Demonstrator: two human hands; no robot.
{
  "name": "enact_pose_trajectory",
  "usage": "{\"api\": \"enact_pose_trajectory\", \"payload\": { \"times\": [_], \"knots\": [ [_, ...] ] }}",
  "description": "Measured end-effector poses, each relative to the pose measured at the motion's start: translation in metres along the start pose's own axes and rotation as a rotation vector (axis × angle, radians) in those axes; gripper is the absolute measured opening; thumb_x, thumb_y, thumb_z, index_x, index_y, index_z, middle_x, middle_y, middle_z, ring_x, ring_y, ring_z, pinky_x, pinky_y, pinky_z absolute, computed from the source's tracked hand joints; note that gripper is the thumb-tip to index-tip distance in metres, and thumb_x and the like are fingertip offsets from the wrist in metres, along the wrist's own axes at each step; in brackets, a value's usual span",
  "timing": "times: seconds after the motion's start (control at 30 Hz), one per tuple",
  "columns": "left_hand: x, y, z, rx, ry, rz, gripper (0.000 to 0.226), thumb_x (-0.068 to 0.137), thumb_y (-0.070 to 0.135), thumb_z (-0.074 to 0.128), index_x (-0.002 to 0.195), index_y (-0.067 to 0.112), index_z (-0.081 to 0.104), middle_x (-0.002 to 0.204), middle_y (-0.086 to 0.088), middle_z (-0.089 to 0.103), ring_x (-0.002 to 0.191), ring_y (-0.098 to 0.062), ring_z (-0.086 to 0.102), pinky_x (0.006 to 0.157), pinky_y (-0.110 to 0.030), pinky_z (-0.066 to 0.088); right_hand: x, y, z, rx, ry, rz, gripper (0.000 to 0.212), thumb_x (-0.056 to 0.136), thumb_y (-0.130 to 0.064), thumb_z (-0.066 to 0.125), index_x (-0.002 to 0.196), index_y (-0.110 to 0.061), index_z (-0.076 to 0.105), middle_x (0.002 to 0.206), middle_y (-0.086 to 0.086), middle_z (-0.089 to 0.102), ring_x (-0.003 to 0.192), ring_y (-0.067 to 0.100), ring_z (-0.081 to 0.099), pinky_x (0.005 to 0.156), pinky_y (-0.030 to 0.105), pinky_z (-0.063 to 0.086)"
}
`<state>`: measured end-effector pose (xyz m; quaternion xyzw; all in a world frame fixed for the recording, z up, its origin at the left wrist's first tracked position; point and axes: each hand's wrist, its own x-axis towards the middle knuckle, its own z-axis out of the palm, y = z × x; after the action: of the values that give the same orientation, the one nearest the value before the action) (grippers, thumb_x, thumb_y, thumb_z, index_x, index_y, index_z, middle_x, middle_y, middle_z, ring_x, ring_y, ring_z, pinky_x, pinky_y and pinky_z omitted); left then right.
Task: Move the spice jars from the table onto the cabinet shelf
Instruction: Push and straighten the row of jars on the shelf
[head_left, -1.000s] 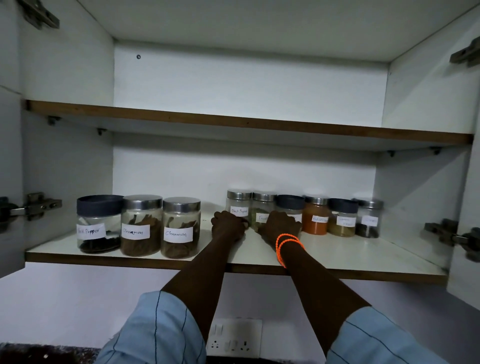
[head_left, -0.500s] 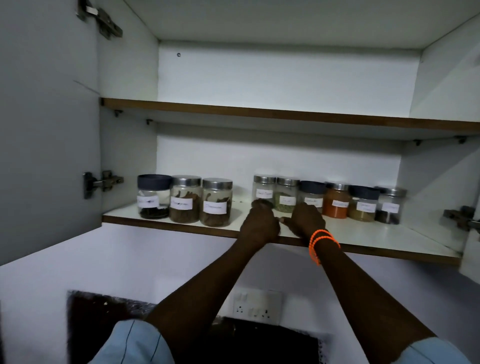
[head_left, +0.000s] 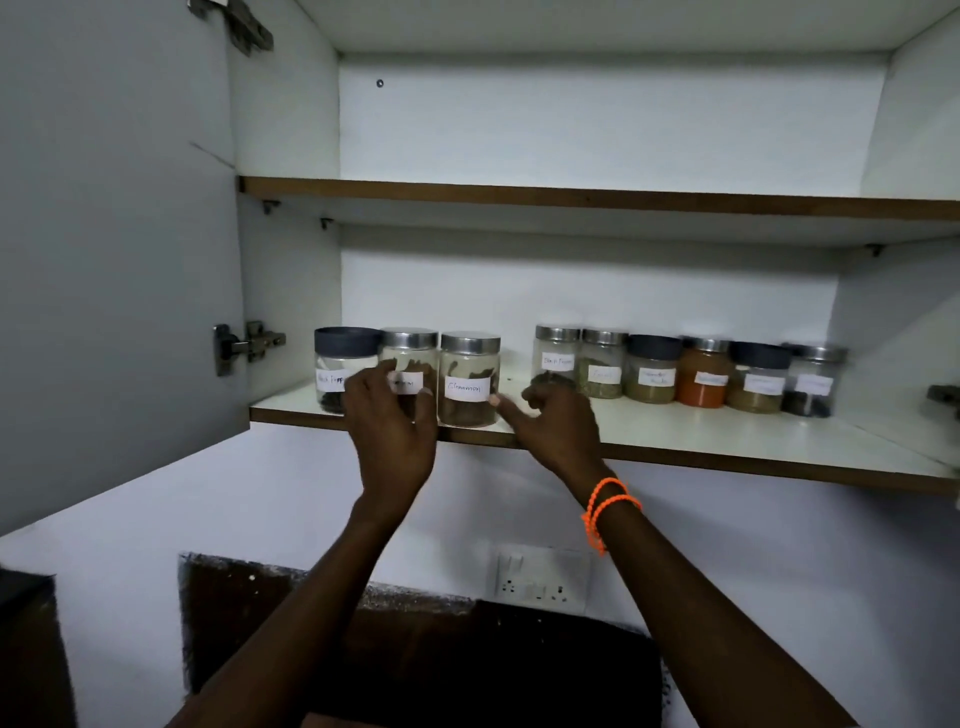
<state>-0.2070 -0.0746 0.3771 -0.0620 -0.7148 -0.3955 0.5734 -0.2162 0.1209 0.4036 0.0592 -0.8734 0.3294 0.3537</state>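
Nine labelled spice jars stand on the lower cabinet shelf (head_left: 727, 457). At the left are three large ones: a black-lidded jar (head_left: 332, 348), a steel-lidded middle jar (head_left: 410, 343) and a steel-lidded jar labelled Cinnamon (head_left: 470, 384). My left hand (head_left: 392, 426) holds the middle jar from the front, thumb on its left side and fingers on its right. My right hand (head_left: 561, 426) has its forefinger stretched out to the base of the Cinnamon jar and holds nothing. Several small jars run from a clear one (head_left: 557, 358) past an orange one (head_left: 702, 382) to the right.
The left cabinet door (head_left: 114, 260) stands open, with a hinge (head_left: 244, 345) by the shelf end. An upper shelf (head_left: 571, 197) sits above the jars. Another hinge (head_left: 943, 397) juts in at the right. A wall socket (head_left: 540, 577) and a dark surface (head_left: 415, 649) lie below.
Both hands have moved left, away from the small jars in the middle and over to the large jars. The view has swung left and a little down.
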Motion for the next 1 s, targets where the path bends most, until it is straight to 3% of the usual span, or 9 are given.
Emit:
{"api": "enact_pose_trajectory", "payload": {
  "times": [0.07,0.13,0.33,0.47,0.57,0.67,0.8,1.0],
  "knots": [
    [0.009,-0.010,0.000,0.092,-0.104,-0.100,0.064,0.088,0.027,0.072,0.139,-0.003,0.047,0.128,-0.022,0.052,0.121,-0.036,0.046,0.101,-0.041,0.039,-0.010,-0.018,0.012,-0.052,-0.002,0.011,0.082,0.069,-0.090,0.056,0.099,-0.016,0.073,0.104,0.002,0.071,0.105,0.023,0.064,0.086,0.040,0.055],
    [0.015,-0.011,0.003,0.123,-0.204,-0.156,0.073,0.090,0.034,0.073,0.144,-0.004,0.041,0.132,-0.024,0.051,0.123,-0.037,0.046,0.100,-0.044,0.042,-0.016,-0.033,0.021,-0.161,-0.004,0.020,0.080,0.067,-0.093,0.054,0.090,-0.017,0.066,0.101,0.005,0.068,0.105,0.028,0.062,0.087,0.045,0.052],
    [0.033,-0.007,0.022,0.311,-0.367,-0.123,0.084,0.086,0.036,0.073,0.145,-0.010,0.033,0.131,-0.025,0.048,0.121,-0.038,0.048,0.103,-0.043,0.044,0.002,-0.050,0.045,-0.277,-0.035,0.174,0.085,0.064,-0.093,0.052,0.101,-0.020,0.073,0.108,0.006,0.071,0.112,0.033,0.062,0.097,0.048,0.046],
    [0.049,-0.010,0.047,0.440,-0.501,-0.121,0.099,0.081,0.042,0.079,0.146,-0.012,0.028,0.138,-0.024,0.045,0.125,-0.034,0.048,0.104,-0.037,0.044,0.028,-0.046,0.048,-0.377,-0.123,0.237,0.085,0.070,-0.087,0.059,0.119,-0.017,0.065,0.128,0.012,0.065,0.127,0.037,0.054,0.107,0.052,0.038],
    [0.063,-0.016,0.071,0.448,-0.549,-0.135,0.078,0.089,0.042,0.070,0.136,-0.011,0.040,0.133,-0.025,0.048,0.120,-0.034,0.050,0.100,-0.034,0.044,0.050,-0.039,0.052,-0.435,-0.164,0.265,0.091,0.070,-0.087,0.061,0.129,-0.017,0.060,0.137,0.014,0.061,0.132,0.038,0.052,0.111,0.053,0.037],
    [0.077,-0.023,0.090,0.428,-0.607,-0.140,0.049,0.100,0.039,0.055,0.124,-0.004,0.055,0.127,-0.022,0.055,0.117,-0.035,0.049,0.098,-0.037,0.041,0.067,-0.033,0.058,-0.512,-0.158,0.239,0.089,0.069,-0.088,0.061,0.125,-0.018,0.062,0.127,0.012,0.067,0.122,0.036,0.061,0.106,0.050,0.045],
    [0.095,-0.034,0.115,0.382,-0.721,-0.203,0.054,0.099,0.050,0.051,0.120,0.001,0.062,0.123,-0.019,0.060,0.119,-0.035,0.049,0.098,-0.038,0.041,0.085,-0.027,0.066,-0.533,-0.126,0.230,0.087,0.065,-0.088,0.062,0.118,-0.019,0.064,0.115,0.007,0.071,0.110,0.032,0.067,0.101,0.048,0.050],
    [0.112,-0.044,0.140,0.540,-0.870,-0.158,0.044,0.090,0.048,0.064,0.120,0.017,0.065,0.122,-0.005,0.069,0.120,-0.028,0.060,0.095,-0.036,0.045,0.112,-0.016,0.078,-0.566,-0.153,0.242,0.080,0.067,-0.082,0.067,0.123,-0.025,0.063,0.118,0.006,0.069,0.113,0.034,0.066,0.103,0.052,0.045]
  ]
}}
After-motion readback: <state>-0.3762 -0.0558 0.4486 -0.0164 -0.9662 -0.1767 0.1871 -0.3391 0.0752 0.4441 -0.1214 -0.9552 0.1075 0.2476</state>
